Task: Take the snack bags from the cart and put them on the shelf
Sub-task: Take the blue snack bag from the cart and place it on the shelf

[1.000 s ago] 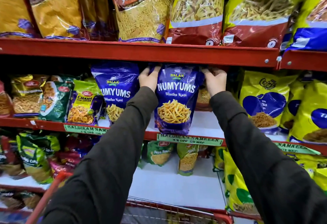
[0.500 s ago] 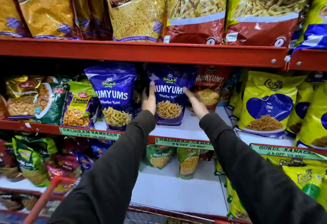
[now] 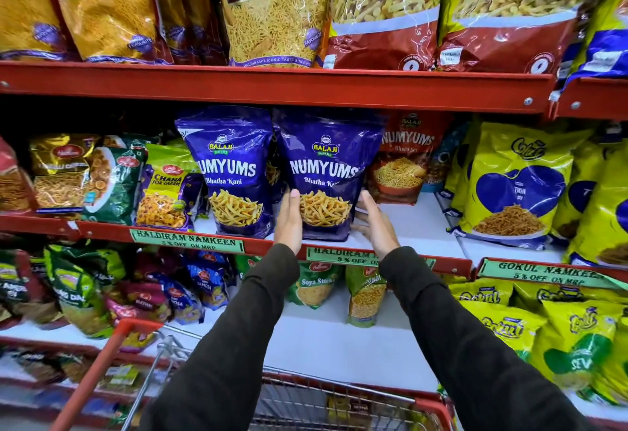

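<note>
Slid down from top to bottom sides of shiny purple puffy snack bag (image 3: pixel 328 175): left hand (image 3: pixel 288 223) flat against it, right hand (image 3: pixel 375 226) open just beside; light, soft, slippery, so best held low by both sides

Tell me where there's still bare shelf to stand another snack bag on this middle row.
The clearest bare patch is the white shelf right of the blue Numyums bag, in front of the red Numyums bag and left of the yellow bags. Left of the second blue Numyums bag the green and gold packs sit crowded. The lower shelf is bare at its middle too.
</note>
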Demonstrator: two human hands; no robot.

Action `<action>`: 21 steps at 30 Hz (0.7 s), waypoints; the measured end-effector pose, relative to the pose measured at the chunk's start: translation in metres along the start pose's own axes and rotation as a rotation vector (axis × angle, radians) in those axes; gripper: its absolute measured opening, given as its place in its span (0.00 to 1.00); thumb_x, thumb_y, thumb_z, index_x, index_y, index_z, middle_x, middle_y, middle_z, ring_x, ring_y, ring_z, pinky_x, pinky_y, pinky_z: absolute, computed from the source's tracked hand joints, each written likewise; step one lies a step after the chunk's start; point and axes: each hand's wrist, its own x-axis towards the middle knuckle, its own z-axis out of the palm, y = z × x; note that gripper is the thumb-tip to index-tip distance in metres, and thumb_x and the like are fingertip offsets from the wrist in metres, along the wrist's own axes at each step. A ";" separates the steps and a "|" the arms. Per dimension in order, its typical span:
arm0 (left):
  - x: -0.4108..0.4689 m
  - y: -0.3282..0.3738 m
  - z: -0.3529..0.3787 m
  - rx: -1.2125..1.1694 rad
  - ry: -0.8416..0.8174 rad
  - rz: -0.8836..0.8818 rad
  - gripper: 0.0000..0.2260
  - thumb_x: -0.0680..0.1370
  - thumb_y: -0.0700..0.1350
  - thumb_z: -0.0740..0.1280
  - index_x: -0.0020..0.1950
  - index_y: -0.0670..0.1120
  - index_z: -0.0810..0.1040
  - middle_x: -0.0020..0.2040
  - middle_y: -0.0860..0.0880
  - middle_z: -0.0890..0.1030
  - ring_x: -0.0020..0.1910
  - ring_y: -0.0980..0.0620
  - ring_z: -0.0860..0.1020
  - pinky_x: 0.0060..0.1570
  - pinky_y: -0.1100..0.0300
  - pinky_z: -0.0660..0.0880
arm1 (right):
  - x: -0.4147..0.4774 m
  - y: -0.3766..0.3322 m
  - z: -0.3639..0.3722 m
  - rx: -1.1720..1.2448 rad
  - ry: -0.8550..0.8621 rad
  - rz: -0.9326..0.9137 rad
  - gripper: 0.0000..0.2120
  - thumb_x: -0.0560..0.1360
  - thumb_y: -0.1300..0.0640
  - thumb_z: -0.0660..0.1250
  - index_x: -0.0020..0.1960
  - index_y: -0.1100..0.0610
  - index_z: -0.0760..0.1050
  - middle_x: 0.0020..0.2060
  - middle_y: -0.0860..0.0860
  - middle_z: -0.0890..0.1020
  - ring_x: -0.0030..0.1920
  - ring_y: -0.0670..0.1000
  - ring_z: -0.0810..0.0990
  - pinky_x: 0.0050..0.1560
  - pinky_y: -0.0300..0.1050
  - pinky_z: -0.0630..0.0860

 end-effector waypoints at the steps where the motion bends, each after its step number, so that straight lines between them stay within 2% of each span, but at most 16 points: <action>1: -0.003 -0.002 -0.003 0.014 0.023 0.014 0.33 0.76 0.69 0.50 0.78 0.56 0.56 0.80 0.52 0.59 0.79 0.50 0.57 0.78 0.42 0.54 | -0.004 0.002 0.001 -0.009 -0.004 -0.003 0.24 0.80 0.42 0.55 0.68 0.56 0.69 0.65 0.54 0.76 0.62 0.53 0.77 0.63 0.52 0.76; 3: -0.009 -0.003 -0.009 0.029 0.060 0.033 0.29 0.80 0.65 0.49 0.78 0.55 0.58 0.79 0.52 0.60 0.78 0.50 0.58 0.79 0.44 0.54 | -0.011 0.006 0.003 -0.027 -0.023 0.001 0.23 0.80 0.43 0.56 0.68 0.56 0.70 0.65 0.54 0.76 0.64 0.54 0.76 0.68 0.56 0.72; 7: -0.018 0.000 -0.015 0.096 0.087 0.043 0.27 0.81 0.63 0.49 0.78 0.54 0.59 0.79 0.51 0.62 0.78 0.50 0.60 0.77 0.51 0.54 | -0.022 0.010 0.007 -0.086 -0.042 0.000 0.20 0.79 0.42 0.57 0.65 0.52 0.71 0.60 0.50 0.77 0.61 0.51 0.77 0.70 0.54 0.71; 10: -0.020 0.001 -0.017 0.136 0.083 0.056 0.27 0.81 0.63 0.51 0.78 0.54 0.58 0.79 0.50 0.62 0.77 0.48 0.61 0.76 0.50 0.56 | -0.025 0.013 0.008 -0.145 -0.058 0.023 0.23 0.78 0.42 0.59 0.68 0.54 0.69 0.65 0.52 0.76 0.63 0.52 0.76 0.72 0.55 0.69; 12: -0.026 0.000 -0.016 0.147 0.118 0.069 0.27 0.81 0.61 0.53 0.78 0.53 0.58 0.78 0.48 0.64 0.76 0.47 0.63 0.76 0.49 0.59 | -0.031 0.014 0.007 -0.218 -0.046 -0.002 0.26 0.77 0.44 0.62 0.71 0.54 0.66 0.69 0.53 0.74 0.65 0.53 0.74 0.71 0.52 0.68; 14: -0.038 -0.004 -0.016 0.068 0.187 0.097 0.25 0.82 0.56 0.58 0.77 0.50 0.62 0.76 0.45 0.67 0.70 0.47 0.71 0.74 0.45 0.66 | -0.044 0.013 0.006 -0.272 0.039 -0.085 0.25 0.78 0.48 0.64 0.72 0.55 0.64 0.67 0.51 0.74 0.64 0.50 0.74 0.65 0.43 0.70; 17: -0.059 -0.024 -0.015 -0.028 0.279 0.215 0.17 0.81 0.51 0.62 0.69 0.52 0.71 0.67 0.44 0.75 0.58 0.44 0.78 0.64 0.42 0.75 | -0.071 0.021 0.001 -0.256 0.203 -0.246 0.19 0.77 0.56 0.66 0.67 0.55 0.71 0.60 0.51 0.78 0.54 0.46 0.79 0.51 0.27 0.73; 19: -0.076 -0.045 -0.012 0.018 0.277 0.286 0.12 0.81 0.47 0.62 0.64 0.52 0.75 0.63 0.45 0.78 0.58 0.47 0.79 0.58 0.50 0.79 | -0.088 0.034 -0.005 -0.293 0.231 -0.329 0.14 0.77 0.57 0.67 0.62 0.53 0.75 0.56 0.51 0.80 0.50 0.46 0.80 0.46 0.28 0.75; 21: -0.094 -0.067 -0.007 0.123 0.217 0.322 0.10 0.82 0.43 0.61 0.60 0.50 0.77 0.60 0.47 0.79 0.56 0.56 0.78 0.52 0.62 0.78 | -0.107 0.054 -0.015 -0.365 0.196 -0.316 0.12 0.76 0.59 0.66 0.59 0.52 0.77 0.53 0.50 0.81 0.48 0.41 0.79 0.45 0.28 0.74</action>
